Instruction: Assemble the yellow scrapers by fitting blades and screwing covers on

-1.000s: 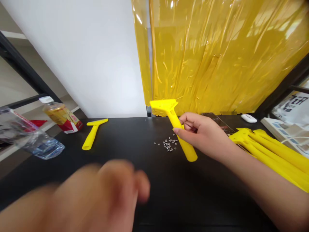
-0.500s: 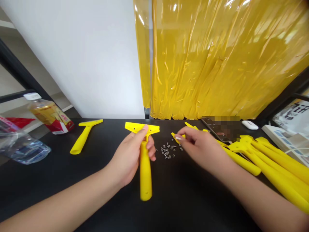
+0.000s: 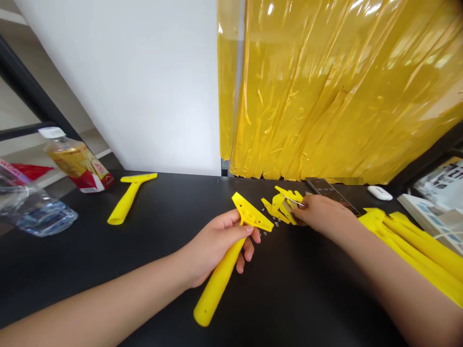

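Yellow moulded plastic sits in the person's left hand: a yellow scraper held over the black counter. The left fingers are clamped around the neck of that scraper, with its blade end tilted up toward 1 o'clock and its handle running down to 7 o'clock. The right hand lies at 3 o'clock from the left hand, its fingers pinched together on a thin metal sliver, too fine to identify. Just beside those fingers, at 9 o'clock, lies a heap of yellow scraper heads, with small metal screws scattered at its near edge. A lone yellow scraper lies at 10 o'clock on the counter, near a plastic drink bottle and a crumpled water bottle. A stack of yellow scrapers lies at 3 o'clock, with a white earbud case and a phone at 2 o'clock. Yellow plastic sheeting hangs behind the counter.
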### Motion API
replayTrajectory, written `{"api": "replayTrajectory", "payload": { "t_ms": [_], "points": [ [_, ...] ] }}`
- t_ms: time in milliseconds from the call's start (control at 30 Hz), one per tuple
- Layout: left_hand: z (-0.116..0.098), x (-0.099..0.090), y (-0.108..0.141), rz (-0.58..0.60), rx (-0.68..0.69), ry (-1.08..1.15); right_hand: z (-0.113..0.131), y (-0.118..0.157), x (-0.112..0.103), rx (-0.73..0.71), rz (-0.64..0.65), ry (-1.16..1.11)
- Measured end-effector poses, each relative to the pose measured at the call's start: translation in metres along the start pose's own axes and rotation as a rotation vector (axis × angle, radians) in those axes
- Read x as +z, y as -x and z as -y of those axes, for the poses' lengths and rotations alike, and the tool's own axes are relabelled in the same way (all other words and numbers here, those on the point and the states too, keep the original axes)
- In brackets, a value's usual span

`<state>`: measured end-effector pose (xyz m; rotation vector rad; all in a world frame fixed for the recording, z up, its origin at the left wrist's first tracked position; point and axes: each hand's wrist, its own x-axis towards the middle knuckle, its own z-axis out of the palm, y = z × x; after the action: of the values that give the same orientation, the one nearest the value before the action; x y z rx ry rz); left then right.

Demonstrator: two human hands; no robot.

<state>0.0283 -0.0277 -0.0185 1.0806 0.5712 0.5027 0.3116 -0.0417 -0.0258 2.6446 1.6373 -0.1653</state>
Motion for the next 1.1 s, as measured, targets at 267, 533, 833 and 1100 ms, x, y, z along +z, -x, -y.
{"api": "replayTrajectory", "payload": {
  "t_ms": [267,533,833,1100],
  "points": [
    [0.001,-0.001,-0.001,-0.010,-0.091,-0.036,-0.009,-0.001,-0.003,-0.016,-0.015,0.010],
    [0.003,-0.004,-0.003,-0.030,-0.064,-0.050,-0.003,0.006,0.001,-0.012,-0.114,0.030],
    [0.004,-0.005,-0.004,-0.034,-0.088,-0.080,-0.015,0.009,-0.009,-0.043,-0.146,-0.003],
    [0.004,-0.004,-0.005,-0.051,-0.103,-0.069,0.009,0.043,-0.027,-0.413,0.007,-0.772]
  ]
}}
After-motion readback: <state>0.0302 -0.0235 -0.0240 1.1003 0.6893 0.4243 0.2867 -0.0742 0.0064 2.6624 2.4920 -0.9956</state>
